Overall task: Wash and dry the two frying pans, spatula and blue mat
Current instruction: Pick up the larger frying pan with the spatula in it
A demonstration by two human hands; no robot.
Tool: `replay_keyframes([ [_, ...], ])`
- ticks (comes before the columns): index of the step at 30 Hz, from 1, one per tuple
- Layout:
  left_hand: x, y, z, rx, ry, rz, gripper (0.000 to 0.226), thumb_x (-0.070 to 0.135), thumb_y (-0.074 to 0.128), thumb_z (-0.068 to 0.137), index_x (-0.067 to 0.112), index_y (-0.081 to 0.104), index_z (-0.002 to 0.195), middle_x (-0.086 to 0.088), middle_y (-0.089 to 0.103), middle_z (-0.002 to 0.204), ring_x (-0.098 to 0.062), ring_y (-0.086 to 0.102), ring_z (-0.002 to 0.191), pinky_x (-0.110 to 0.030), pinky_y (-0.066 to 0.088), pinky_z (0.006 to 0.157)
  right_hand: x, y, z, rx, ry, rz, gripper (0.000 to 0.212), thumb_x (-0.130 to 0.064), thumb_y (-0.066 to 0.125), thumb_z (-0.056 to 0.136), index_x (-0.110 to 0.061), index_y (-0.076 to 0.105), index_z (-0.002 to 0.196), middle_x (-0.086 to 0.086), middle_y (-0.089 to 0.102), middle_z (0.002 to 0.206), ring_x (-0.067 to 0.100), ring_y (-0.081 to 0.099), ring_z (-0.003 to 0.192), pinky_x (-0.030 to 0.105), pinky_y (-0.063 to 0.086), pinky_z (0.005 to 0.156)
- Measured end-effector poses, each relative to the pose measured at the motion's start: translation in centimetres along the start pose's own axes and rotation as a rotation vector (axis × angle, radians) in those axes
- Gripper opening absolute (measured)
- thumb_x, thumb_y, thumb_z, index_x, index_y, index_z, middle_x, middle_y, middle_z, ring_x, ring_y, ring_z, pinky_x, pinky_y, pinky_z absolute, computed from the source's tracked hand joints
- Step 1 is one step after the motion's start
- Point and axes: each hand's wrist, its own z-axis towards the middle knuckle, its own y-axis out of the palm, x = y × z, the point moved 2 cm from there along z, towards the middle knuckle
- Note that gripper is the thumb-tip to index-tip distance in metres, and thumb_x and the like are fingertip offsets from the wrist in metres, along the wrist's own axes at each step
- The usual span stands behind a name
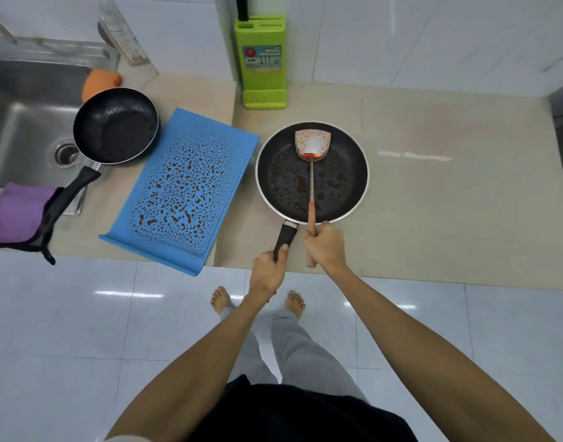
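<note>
Head view: the big frying pan [343, 180] sits on the tabletop [433, 202] straight ahead, its handle pointing back at the person, and the left hand [269, 272] is clenched round that handle. The right hand [324, 247] grasps the handle of the spatula [312, 145], which lies lengthways in the pan with its blade at the far side. The sink [18, 122] is well to the left, beyond the blue mat [184, 189] and the small pan [114, 126] perched on its edge. A carry leftward would likely pass over both.

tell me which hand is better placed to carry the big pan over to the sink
Probably the left. The left hand grips the handle of the big pan, and the sink lies on that side. The right hand holds the spatula, whose blade lies in the pan.
</note>
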Motion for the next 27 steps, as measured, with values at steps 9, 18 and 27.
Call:
replay_keyframes([
  [9,4.6,-4.3,-1.6,-0.043,0.089,0.014,0.057,0.060,0.042,0.098,0.013,0.056,0.071,-0.008,0.057,0.068,-0.023,0.055,0.054,-0.022,0.040,0.034,-3.2,-5.2,-3.0,0.131,-0.153,-0.008,0.023,-0.025,0.063,0.095,-0.017,0.045,0.106,0.004,0.063,0.078,0.020,0.066,0.056,0.029,0.054,0.046],
  [18,3.1,-15.6,-2.1,0.082,0.150,-0.003,0.052,0.060,0.059,0.091,0.013,0.060,0.068,-0.002,0.056,0.063,-0.022,0.058,0.061,-0.032,0.047,0.053,-9.9,-5.8,-6.4,0.156,-0.327,-0.117,0.027,-0.026,0.061,0.094,-0.022,0.045,0.115,0.004,0.064,0.076,0.025,0.065,0.058,0.045,0.055,0.038],
  [27,-6.6,-33.8,-4.4,0.168,0.165,-0.054,0.047,0.055,0.066,0.088,0.008,0.062,0.081,0.003,0.046,0.057,-0.015,0.043,0.045,-0.027,0.037,0.039,-20.6,4.8,-12.0,0.127,-0.460,-0.202,0.020,-0.018,0.063,0.087,-0.021,0.052,0.104,0.004,0.064,0.093,0.023,0.063,0.075,0.038,0.054,0.052],
])
